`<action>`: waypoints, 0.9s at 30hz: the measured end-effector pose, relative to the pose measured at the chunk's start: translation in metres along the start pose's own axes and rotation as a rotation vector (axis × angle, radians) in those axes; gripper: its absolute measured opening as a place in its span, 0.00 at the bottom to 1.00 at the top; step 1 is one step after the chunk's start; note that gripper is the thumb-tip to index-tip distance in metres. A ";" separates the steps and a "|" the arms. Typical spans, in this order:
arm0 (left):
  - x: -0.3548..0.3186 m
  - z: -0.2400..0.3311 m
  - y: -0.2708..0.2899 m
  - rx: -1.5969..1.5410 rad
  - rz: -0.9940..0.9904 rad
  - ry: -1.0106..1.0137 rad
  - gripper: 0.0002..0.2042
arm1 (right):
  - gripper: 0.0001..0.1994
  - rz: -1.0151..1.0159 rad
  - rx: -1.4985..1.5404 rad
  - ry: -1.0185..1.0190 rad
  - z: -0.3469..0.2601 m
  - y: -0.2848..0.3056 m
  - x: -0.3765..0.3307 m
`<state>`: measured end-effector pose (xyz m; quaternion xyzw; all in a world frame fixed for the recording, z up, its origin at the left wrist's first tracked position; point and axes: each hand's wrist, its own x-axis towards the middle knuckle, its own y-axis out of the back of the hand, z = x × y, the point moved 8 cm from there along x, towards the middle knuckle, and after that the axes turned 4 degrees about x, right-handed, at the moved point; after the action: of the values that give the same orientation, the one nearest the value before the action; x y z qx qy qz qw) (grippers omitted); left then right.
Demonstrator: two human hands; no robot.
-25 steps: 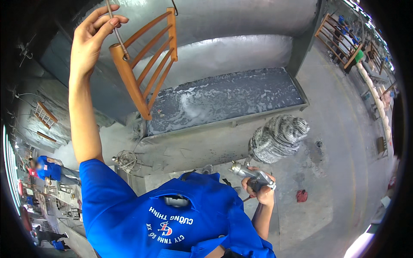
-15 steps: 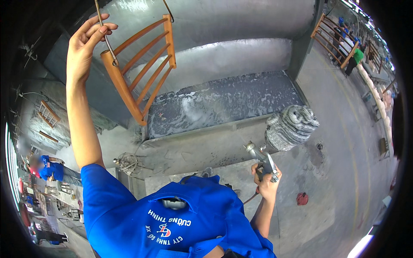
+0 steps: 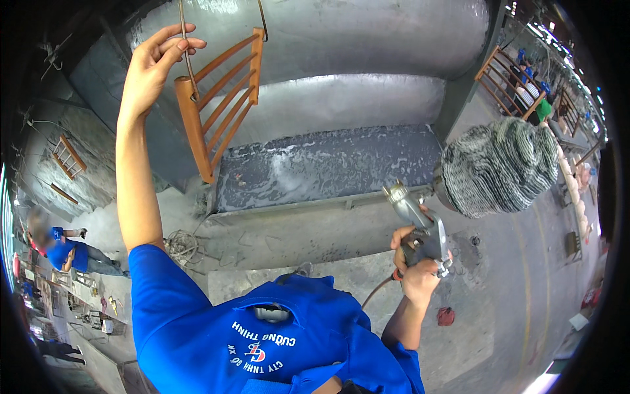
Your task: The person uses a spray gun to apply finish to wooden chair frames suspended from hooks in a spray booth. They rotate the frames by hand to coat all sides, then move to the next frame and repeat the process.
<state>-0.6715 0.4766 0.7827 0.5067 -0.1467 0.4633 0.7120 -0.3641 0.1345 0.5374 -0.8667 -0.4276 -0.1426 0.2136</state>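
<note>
High at the left, my left hand [image 3: 154, 62] is closed, thumb and fingers pinching a thin metal hook rod [image 3: 186, 49]. A brown slatted wooden chair back [image 3: 191, 125] hangs from this rod, with a second hook [image 3: 263, 18] at its far post. My right hand [image 3: 420, 279] is wrapped round the handle of a metal spray gun [image 3: 423, 223], lower right of the chair back and apart from it. Next to the gun is a rounded container covered in grey striped knit cloth [image 3: 502, 167]; its join to the gun is not plain.
A metal spray booth with a trough of dark, foamy water [image 3: 328, 164] stands ahead. A hose [image 3: 377, 290] runs from the gun. Wire racks [image 3: 182, 246] stand at the left, and a red object [image 3: 445, 316] lies on the floor. A person in blue [image 3: 69, 253] stands far left.
The spray gun and cloth-covered container have risen, the container also shifting right. My left hand and the chair back have moved right in the picture, and the chair back looks turned more edge-on.
</note>
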 end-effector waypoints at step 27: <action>0.007 -0.031 0.008 0.044 0.031 -0.059 0.18 | 0.40 -0.202 -0.024 -0.048 0.058 -0.075 0.028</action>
<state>-0.6822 0.5070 0.7786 0.5334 -0.1656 0.4623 0.6887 -0.4043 0.2229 0.5180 -0.8248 -0.5161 -0.1475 0.1775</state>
